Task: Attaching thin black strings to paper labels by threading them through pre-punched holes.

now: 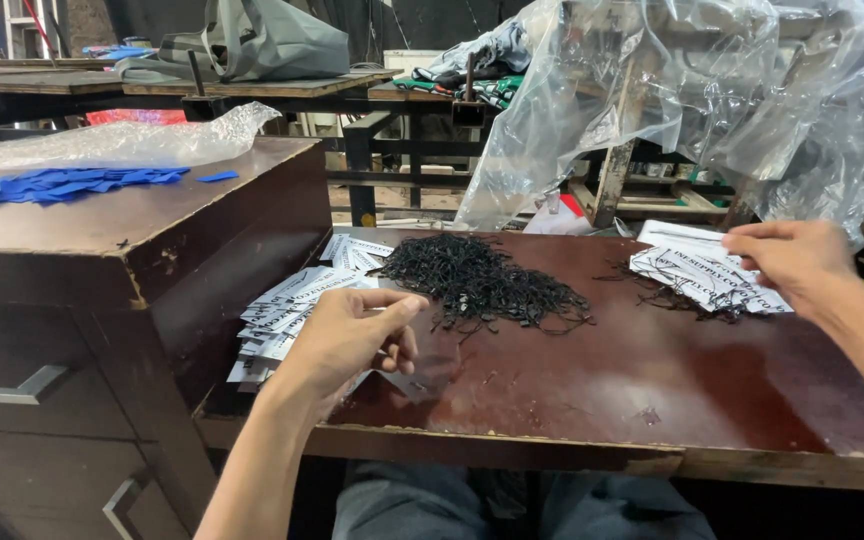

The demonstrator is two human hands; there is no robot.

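Observation:
My left hand (352,335) hovers over a spread of white printed tags (287,305) at the left of the brown table (592,390), fingers pinched together; something thin may be between them, I cannot tell. A heap of black strings (477,280) lies just to its right. My right hand (797,262) rests palm down on a second stack of white tags (697,270) with black strings attached, at the table's far right.
A dark wooden cabinet (152,250) with drawers stands at the left, carrying blue pieces (52,185) and clear plastic. Crumpled clear plastic sheeting (702,90) hangs behind the table. A grey bag (272,40) sits on benches at the back.

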